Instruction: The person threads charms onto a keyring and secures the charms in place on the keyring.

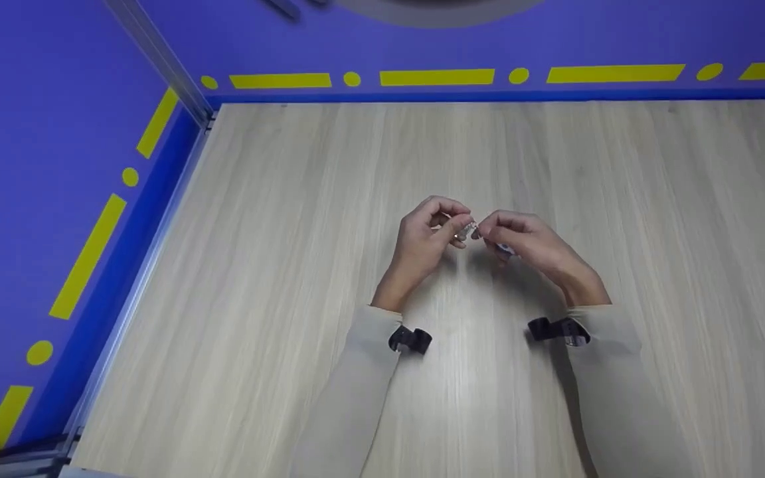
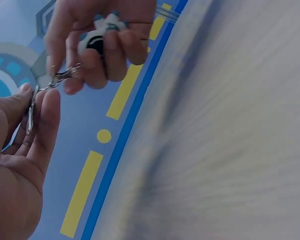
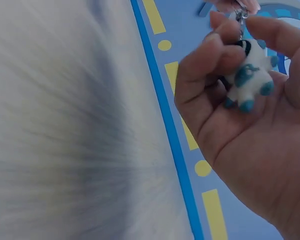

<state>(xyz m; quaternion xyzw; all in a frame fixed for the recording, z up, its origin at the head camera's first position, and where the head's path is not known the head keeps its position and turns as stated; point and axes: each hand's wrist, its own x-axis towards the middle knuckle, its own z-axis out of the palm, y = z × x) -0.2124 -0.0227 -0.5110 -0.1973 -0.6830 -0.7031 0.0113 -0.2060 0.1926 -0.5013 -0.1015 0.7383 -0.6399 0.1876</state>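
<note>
My right hand (image 3: 260, 135) holds a keychain whose charm is a small white-and-teal animal figure (image 3: 250, 75). The figure lies against the curled fingers, and a metal chain with a clasp (image 2: 65, 75) runs from it toward the other hand. Between the thumb and fingers of my left hand (image 2: 20, 165) is pinched a flat silver metal piece (image 2: 31, 112), seen nearly edge-on; I cannot tell its exact kind. Chain and silver piece meet between the two sets of fingertips. In the head view both hands are close together above the table, the left hand (image 1: 422, 232) beside the right hand (image 1: 528, 242).
Pale wood-grain tabletop (image 1: 276, 265) extends around the hands. A blue wall panel with yellow marks (image 1: 435, 78) stands along the back, and another blue panel (image 1: 44, 166) on the left. Black wrist cameras (image 1: 416, 340) sit on both sleeves.
</note>
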